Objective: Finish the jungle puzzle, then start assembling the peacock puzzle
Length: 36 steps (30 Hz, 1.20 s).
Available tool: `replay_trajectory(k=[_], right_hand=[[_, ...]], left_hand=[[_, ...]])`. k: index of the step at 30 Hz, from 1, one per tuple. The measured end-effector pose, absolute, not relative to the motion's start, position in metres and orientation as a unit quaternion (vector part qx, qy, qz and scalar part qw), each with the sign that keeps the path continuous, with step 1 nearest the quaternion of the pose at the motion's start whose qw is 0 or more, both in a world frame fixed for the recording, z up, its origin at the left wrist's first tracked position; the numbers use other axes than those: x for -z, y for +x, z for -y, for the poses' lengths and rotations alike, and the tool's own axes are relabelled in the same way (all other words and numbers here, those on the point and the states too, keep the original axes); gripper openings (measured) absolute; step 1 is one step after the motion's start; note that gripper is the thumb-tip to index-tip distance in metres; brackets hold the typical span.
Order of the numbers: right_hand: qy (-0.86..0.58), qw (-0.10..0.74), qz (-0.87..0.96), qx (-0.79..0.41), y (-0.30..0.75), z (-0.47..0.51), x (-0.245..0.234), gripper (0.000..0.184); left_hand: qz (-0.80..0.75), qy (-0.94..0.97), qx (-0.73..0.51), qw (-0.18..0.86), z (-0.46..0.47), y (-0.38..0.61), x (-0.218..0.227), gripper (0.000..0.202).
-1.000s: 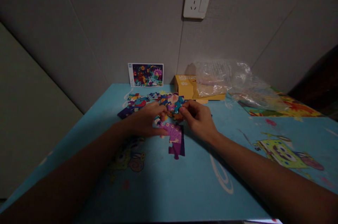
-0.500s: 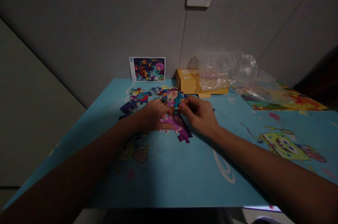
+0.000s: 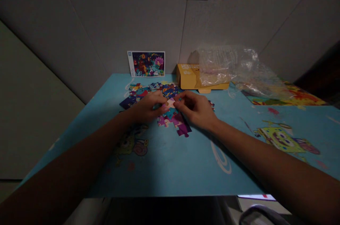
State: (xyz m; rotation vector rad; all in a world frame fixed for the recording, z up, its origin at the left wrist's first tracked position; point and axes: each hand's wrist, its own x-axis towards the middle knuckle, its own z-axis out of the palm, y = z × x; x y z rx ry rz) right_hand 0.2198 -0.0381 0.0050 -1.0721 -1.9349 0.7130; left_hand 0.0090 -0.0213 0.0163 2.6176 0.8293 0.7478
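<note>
My left hand (image 3: 150, 106) and my right hand (image 3: 198, 110) meet over a small joined section of jigsaw puzzle (image 3: 170, 103), pale pink on top with teal below. Fingers and thumb of each hand are closed on opposite edges of it. Directly in front of the hands lies a purple and pink joined section (image 3: 180, 126), touching or nearly touching the held one; I cannot tell whether they interlock. More puzzle pieces (image 3: 130, 102) in dark blue, red and orange spread behind and left of my left hand, which partly hides them.
A picture card (image 3: 148, 64) leans on the wall at the back. Right of it lies a yellow box (image 3: 187, 76) with a crumpled clear plastic bag (image 3: 225, 65) over it. A colourful sheet (image 3: 297, 94) lies at the far right of the blue cartoon tabletop (image 3: 164, 168).
The held puzzle section has come down and nearer, against the purple section, and its teal part now shows below my fingers. My left hand has turned slightly. The camera view has tilted a little downward.
</note>
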Motion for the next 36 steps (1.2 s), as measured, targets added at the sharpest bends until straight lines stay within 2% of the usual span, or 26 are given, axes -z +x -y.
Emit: replay_trajectory(k=[6,10,14,17,29,33,36], right_hand=[[-0.410,0.290,0.815,-0.289,0.222,0.036,-0.003,0.019],[-0.406,0.223,0.839,-0.285,0.224,0.033,-0.005,0.020],[-0.399,0.178,0.859,-0.267,0.230,0.032,-0.011,0.020],[-0.379,0.152,0.874,-0.264,0.233,0.033,-0.014,0.027],[-0.351,0.148,0.888,-0.258,0.232,0.032,-0.011,0.037],[-0.347,0.161,0.897,-0.219,0.229,0.036,-0.009,0.036],[-0.329,0.160,0.907,-0.207,0.226,0.039,-0.010,0.034]], left_hand=[[-0.278,0.917,-0.240,0.155,0.020,0.005,-0.014,0.034],[-0.262,0.939,-0.179,0.136,0.017,-0.003,-0.013,0.028],[-0.282,0.944,-0.124,0.116,0.014,-0.009,-0.010,0.055],[-0.292,0.943,-0.121,0.108,0.012,-0.011,-0.008,0.054],[-0.261,0.945,-0.133,0.144,0.017,-0.007,-0.012,0.042],[-0.265,0.938,-0.164,0.154,0.023,0.003,-0.011,0.019],[-0.260,0.939,-0.170,0.146,0.025,0.008,-0.008,0.011]])
